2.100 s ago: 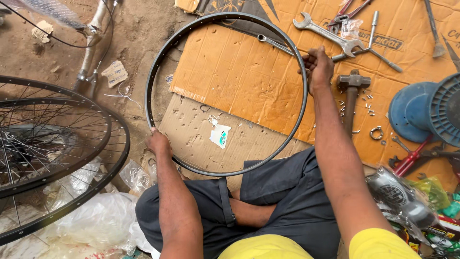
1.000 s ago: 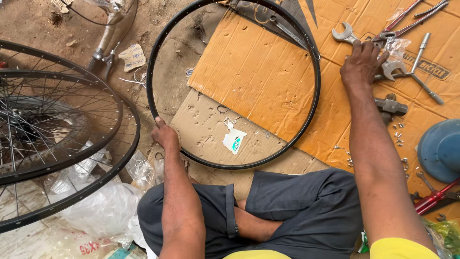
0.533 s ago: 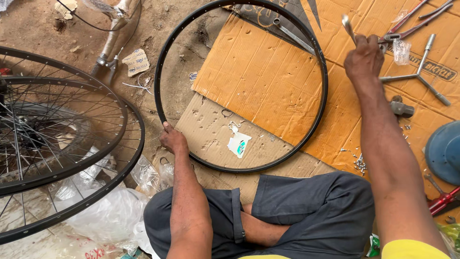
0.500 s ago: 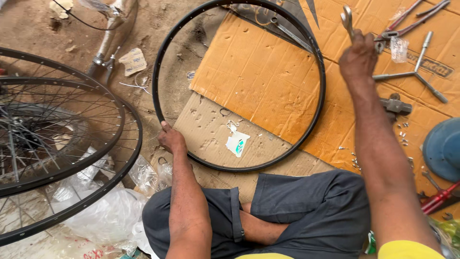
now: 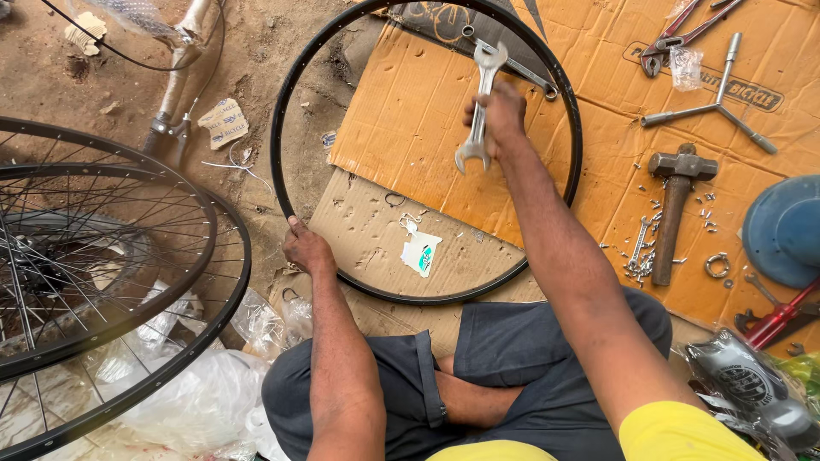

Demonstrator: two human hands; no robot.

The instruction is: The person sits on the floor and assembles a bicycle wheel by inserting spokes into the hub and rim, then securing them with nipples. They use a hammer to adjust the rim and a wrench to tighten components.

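One bare rim (image 5: 286, 111), no spokes, lies flat across cardboard (image 5: 427, 128) and dirt; it looks light and stiff, best gripped at its edge, where the left hand (image 5: 306, 248) is closed on its near-left side. Two spoked wheels (image 5: 102, 282) lie overlapped at left. The right hand (image 5: 500, 115) is clenched round one double-ended spanner (image 5: 478, 107), hard, smooth steel, held mid-shaft above the rim.

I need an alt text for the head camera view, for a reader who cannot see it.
A seated person's right hand holds a double-ended spanner above a bare black bicycle rim, which the left hand grips at its lower left edge. Orange cardboard beneath carries a hammer; spoked wheels lie left.
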